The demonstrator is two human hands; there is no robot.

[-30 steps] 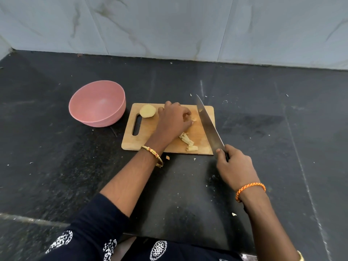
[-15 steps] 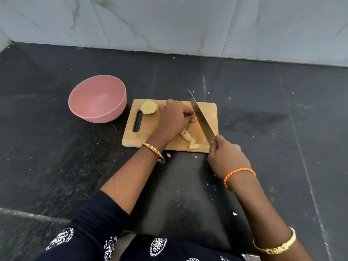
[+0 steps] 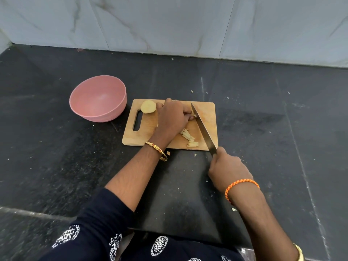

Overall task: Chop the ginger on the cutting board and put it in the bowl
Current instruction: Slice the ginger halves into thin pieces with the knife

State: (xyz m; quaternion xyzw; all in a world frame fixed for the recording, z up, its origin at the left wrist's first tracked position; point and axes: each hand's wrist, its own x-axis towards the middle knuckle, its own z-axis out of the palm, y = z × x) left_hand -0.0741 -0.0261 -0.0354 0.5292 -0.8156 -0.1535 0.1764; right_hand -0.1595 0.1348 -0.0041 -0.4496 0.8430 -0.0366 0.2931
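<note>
A wooden cutting board (image 3: 208,117) lies on the dark counter. My left hand (image 3: 172,119) sits on the board with fingers curled down over a ginger piece that it hides. My right hand (image 3: 227,169) grips the handle of a large knife (image 3: 202,127), whose blade slants across the board with its tip right beside my left fingertips. Several cut ginger sticks (image 3: 189,138) lie near the board's front edge. A larger ginger chunk (image 3: 148,107) rests at the board's back left corner. The pink bowl (image 3: 98,98) stands left of the board and looks empty.
A grey marble wall (image 3: 169,25) rises behind the black counter (image 3: 282,138). Small ginger scraps (image 3: 168,153) are scattered on the counter around the board. The counter's front edge runs close to my body.
The knife has come back down beside my left fingers on the board. My right hand has shifted slightly right and toward me. My left hand has stayed on the ginger.
</note>
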